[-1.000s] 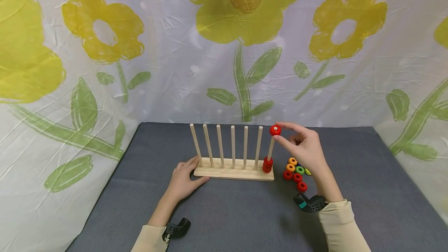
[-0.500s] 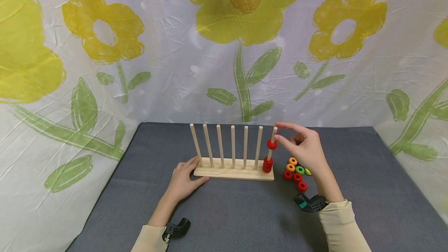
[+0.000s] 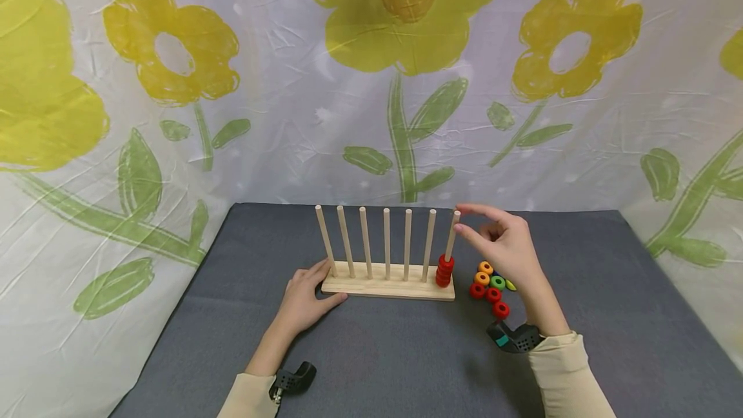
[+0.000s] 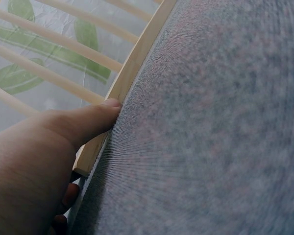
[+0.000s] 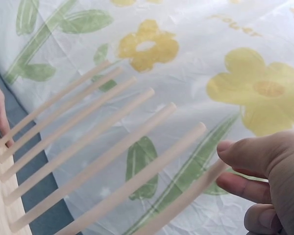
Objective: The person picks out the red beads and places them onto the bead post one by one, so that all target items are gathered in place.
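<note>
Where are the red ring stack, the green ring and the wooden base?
Red ring stack (image 3: pixel 444 271): head view, middle of the stack.
Green ring (image 3: pixel 497 286): head view, its near side.
Wooden base (image 3: pixel 387 287): head view, its top.

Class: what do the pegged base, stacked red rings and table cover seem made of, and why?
Pegged base: matt, bare wood, by its pale tan and faint grain.
Stacked red rings: painted wood or plastic; solid colour leaves it open.
Table cover: probably dull cloth; fine ribbing shows.

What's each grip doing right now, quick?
Left grip: closed, holding the wooden base.
Right grip: open, by the rightmost peg.
</note>
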`<action>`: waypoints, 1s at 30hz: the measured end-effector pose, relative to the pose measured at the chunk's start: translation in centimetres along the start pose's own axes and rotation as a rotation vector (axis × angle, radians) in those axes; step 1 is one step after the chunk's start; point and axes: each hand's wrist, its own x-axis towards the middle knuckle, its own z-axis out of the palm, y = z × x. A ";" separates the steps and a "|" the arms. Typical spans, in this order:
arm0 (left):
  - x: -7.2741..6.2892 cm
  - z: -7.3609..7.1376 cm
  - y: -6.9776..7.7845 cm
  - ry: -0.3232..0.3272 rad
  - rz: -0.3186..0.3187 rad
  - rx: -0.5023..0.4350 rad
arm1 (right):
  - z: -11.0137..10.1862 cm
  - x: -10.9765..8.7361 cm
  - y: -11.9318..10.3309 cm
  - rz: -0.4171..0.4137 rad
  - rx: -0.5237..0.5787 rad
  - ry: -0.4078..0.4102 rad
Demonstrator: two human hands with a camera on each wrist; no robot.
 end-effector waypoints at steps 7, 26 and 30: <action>0.0 -0.1 0.0 -0.001 -0.006 -0.001 | -0.1 0.0 -0.1 0.006 -0.002 0.006; -0.2 -0.1 0.2 0.004 -0.005 -0.007 | -1.3 -0.1 0.1 0.004 0.001 0.034; -0.1 -0.1 0.2 0.004 -0.003 -0.006 | -1.3 -0.1 0.1 0.000 -0.002 0.032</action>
